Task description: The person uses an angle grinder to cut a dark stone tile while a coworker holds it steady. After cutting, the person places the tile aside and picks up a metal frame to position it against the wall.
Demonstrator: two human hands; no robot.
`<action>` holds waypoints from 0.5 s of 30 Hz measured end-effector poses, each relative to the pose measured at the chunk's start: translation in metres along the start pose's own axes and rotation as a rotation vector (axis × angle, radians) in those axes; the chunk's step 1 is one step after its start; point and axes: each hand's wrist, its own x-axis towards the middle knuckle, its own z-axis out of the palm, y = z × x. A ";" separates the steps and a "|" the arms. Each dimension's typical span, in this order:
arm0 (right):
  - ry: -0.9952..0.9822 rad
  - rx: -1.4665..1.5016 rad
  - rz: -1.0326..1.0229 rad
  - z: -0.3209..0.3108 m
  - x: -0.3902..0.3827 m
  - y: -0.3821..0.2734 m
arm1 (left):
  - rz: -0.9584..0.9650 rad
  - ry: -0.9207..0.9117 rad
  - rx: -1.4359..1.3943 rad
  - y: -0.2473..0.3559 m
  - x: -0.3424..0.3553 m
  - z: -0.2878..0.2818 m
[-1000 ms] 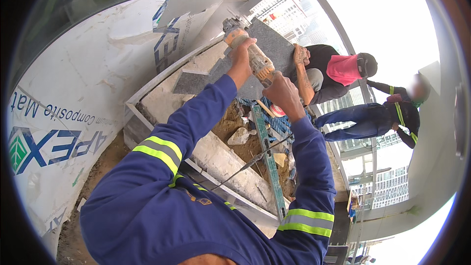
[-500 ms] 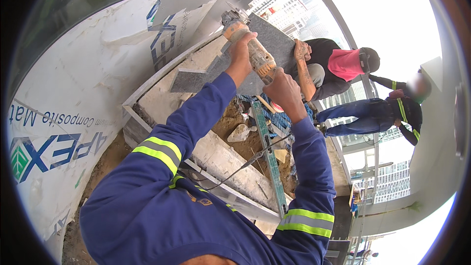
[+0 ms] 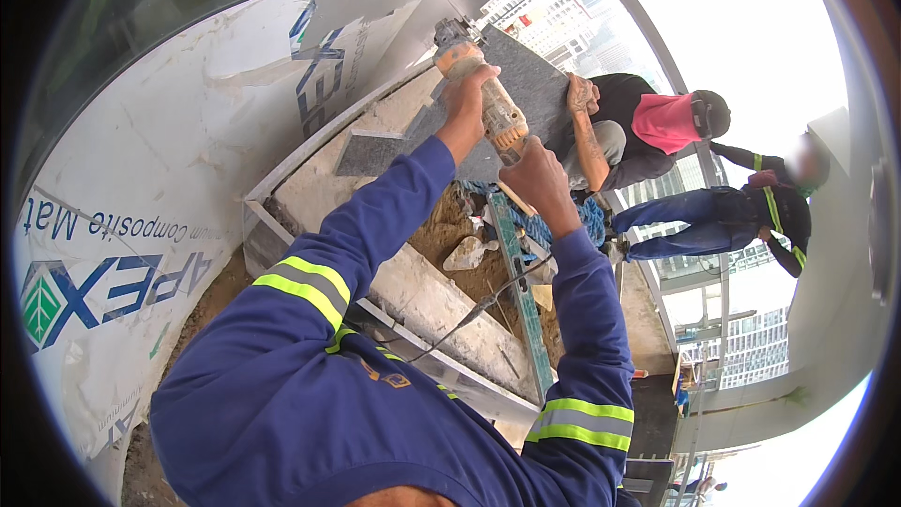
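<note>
Orange and grey, dust-caked: a power grinder, held two-handed above the grey slab. Left hand closed round the body just behind the tool head; right hand wrapped round the tail end. Both grips firm, fingers bent over the casing. Tool head sits by the slab's far corner, pale haze near it; whether the disc touches stone, cannot tell. Slab lies over the far end of a pale concrete ledge, its left edge stepped. A co-worker's hand rests at the slab's right edge; that person crouches beside it, dark top, pink cloth about the head. Nearer than the slab's near edge: brown soil, a pale, pointed lump or tool on it, and a long green bar slanting across. Dark cable crosses the bar. White panel stands along the left, past the ledge's outer edge. Second person farther right, blue trousers, yellow-banded dark top.
</note>
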 end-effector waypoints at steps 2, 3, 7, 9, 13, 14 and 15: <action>0.007 0.002 0.004 0.001 -0.002 0.002 | 0.003 -0.002 0.001 0.001 -0.002 0.003; 0.000 -0.004 0.001 0.000 -0.001 0.001 | 0.009 0.001 -0.001 0.000 0.000 0.001; 0.053 -0.052 -0.033 0.001 -0.004 0.002 | -0.023 -0.073 -0.036 -0.007 0.006 -0.004; 0.072 -0.107 -0.040 0.000 -0.007 0.000 | -0.050 -0.131 -0.121 -0.010 0.006 -0.010; 0.040 -0.213 -0.049 -0.009 -0.015 -0.005 | -0.094 -0.143 -0.271 -0.013 -0.006 -0.015; 0.033 -0.221 -0.051 -0.011 -0.015 -0.003 | -0.106 -0.158 -0.256 -0.013 -0.010 -0.015; 0.022 -0.231 -0.071 -0.014 -0.013 -0.006 | -0.114 -0.157 -0.263 -0.013 -0.007 -0.016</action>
